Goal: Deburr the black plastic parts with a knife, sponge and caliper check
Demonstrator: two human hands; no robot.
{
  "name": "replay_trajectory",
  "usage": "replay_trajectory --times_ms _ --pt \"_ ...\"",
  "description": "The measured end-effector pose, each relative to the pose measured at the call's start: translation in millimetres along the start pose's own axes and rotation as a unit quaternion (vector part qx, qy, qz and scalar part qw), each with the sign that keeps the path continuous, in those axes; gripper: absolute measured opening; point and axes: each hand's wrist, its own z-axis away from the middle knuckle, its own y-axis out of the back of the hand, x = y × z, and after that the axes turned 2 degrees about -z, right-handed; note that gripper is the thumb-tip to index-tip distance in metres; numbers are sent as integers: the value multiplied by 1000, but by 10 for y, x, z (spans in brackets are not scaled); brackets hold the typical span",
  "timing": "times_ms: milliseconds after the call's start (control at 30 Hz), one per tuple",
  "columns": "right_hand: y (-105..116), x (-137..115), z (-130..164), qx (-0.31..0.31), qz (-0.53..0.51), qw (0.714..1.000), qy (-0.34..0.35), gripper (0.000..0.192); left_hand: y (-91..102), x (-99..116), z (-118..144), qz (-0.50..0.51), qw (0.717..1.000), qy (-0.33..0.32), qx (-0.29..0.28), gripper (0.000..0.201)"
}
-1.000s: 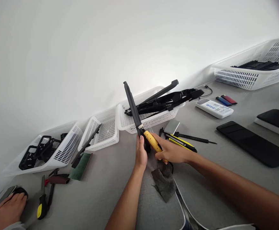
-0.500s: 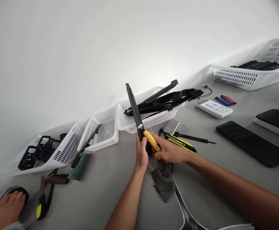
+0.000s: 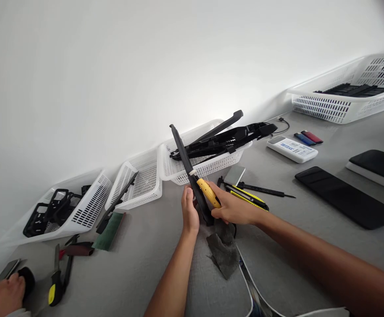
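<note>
A long black plastic strip [image 3: 184,156] points up and away in front of me, its near end low between my hands. My left hand [image 3: 189,215] is curled against the strip's left side, thumb raised; some of its fingers are hidden behind. My right hand [image 3: 233,206] grips a tool by its yellow handle [image 3: 209,193]. A pale collar at the tool's front end lies against the strip; its working tip is hard to make out. Below my right hand lies a crumpled dark grey cloth or sheet [image 3: 224,253]. Beside that hand is a yellow-and-black utility knife [image 3: 247,197].
White baskets of black parts, including a middle basket [image 3: 208,169], line the wall. Calipers [image 3: 266,190], a white box-like device [image 3: 292,149], and a black phone-like slab [image 3: 346,196] lie right. Left are green sandpaper [image 3: 109,231], several tools, and another person's hand [image 3: 7,294].
The strip has slid down toward me. My left thumb has lifted from it and that hand sits slightly lower left. The other person's hand has shifted left and down.
</note>
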Motion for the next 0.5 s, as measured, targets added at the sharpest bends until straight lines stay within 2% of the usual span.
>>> replay_trajectory --times_ms 100,267,400,500 --pt "-5 -14 2 -3 -2 1000 -1 109 21 -50 -35 5 1000 -7 6 56" --pt "-35 -41 12 0 17 999 48 107 46 -85 -77 -1 997 13 77 49" --pt "-58 -56 25 1 23 998 61 107 40 -33 -72 11 998 -27 50 38" --pt "-63 -70 35 -2 20 999 38 109 24 26 -51 13 998 -45 30 46"
